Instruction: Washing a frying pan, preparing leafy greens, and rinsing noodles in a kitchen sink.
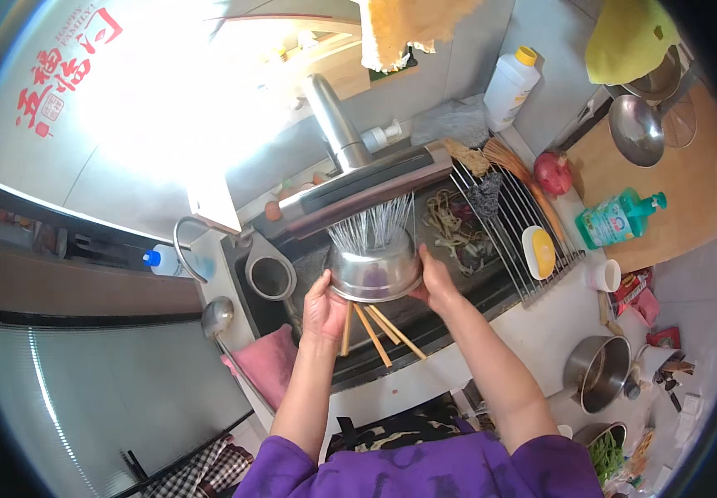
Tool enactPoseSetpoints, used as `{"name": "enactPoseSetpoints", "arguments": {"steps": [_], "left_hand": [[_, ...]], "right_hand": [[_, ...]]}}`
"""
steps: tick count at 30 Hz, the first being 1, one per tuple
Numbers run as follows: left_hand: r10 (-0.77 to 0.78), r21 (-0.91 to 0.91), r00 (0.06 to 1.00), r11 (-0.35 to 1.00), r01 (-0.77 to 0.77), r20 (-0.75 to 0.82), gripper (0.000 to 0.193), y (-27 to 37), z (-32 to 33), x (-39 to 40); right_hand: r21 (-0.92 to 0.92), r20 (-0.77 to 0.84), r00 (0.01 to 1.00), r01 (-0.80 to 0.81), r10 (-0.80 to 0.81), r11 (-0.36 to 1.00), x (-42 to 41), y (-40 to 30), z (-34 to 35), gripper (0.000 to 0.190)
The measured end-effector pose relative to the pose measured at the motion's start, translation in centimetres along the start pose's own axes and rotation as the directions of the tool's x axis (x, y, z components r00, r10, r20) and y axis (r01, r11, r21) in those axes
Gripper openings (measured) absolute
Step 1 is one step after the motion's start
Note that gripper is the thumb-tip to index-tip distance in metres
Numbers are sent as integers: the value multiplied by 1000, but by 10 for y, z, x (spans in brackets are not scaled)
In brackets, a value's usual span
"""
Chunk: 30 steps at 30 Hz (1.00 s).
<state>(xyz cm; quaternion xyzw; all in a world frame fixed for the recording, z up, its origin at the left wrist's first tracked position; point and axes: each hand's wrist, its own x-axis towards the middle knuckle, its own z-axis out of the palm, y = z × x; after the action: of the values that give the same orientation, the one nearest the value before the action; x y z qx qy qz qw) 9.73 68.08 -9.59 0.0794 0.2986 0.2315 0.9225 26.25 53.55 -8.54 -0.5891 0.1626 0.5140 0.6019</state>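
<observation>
Between both hands, a stainless steel bowl (376,274) is held over the dark kitchen sink (458,291). My left hand (324,304) grips its left rim, and my right hand (434,280) grips the right side. The bowl appears tipped, with its metal outer wall facing the faucet. Streams of water (374,227) fall onto it from the wide faucet head (368,187). Several wooden chopsticks (374,333) stick out below the bowl towards me; their other ends are hidden beneath it. Vegetable scraps (458,233) lie in the sink to the right.
A roll-up rack (523,283) over the sink's right side bears a yellow soap bar (543,252) in a white dish. A green pump bottle (613,219) stands farther right. At the left are a pink cloth (268,364) and a ladle (218,317). A steel pot (598,373) sits lower right.
</observation>
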Motion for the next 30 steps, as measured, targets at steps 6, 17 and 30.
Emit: {"name": "enactPoseSetpoints", "arguments": {"steps": [6,17,30], "left_hand": [[76,217,979,969,-117,188,29,-25,43,-10],[17,547,966,822,-160,257,53,-26,56,-17],[5,299,983,952,-62,186,57,-16,46,-48]], "right_hand": [[-718,-83,594,522,-800,461,52,34,-48,31],[-501,576,137,838,-806,-216,-54,-15,51,14],[-161,61,716,695,-696,701,11,29,1,30]]}}
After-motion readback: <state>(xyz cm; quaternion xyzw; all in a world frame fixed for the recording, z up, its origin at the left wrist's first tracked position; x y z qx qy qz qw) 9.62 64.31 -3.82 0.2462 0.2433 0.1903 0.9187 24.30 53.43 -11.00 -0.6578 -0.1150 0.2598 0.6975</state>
